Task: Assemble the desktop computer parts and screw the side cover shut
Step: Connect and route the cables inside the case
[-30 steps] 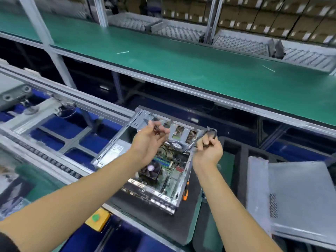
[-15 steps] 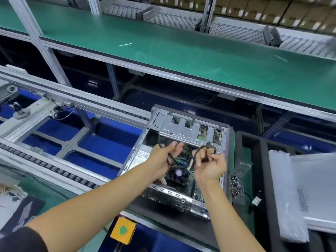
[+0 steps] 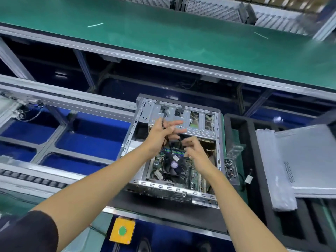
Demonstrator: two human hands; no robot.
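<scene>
- Steel-grey, the open computer case (image 3: 140, 142) lies on its side directly beneath both hands, its motherboard and the CPU fan (image 3: 172, 165) exposed below them.
- Left hand (image 3: 161, 137) grips a thin bundle of cables (image 3: 166, 138) (red and black strands run through the palm), with its fingers stretched toward the drive cage (image 3: 183, 117) just beyond.
- Right hand (image 3: 195, 151) is curled just beside the left; it seems to pinch the cable's end, but blur keeps me from telling for sure.
- Off to the right of the right hand, well apart, rests the side cover (image 3: 307, 160), not yet fitted; a clear tray of screws (image 3: 231, 170) sits nearer.
- Risks, as I judge them: slack cable may drop into the fan blades, a hard tug may strain a connector, or loose wire could get pinched under the cover.
</scene>
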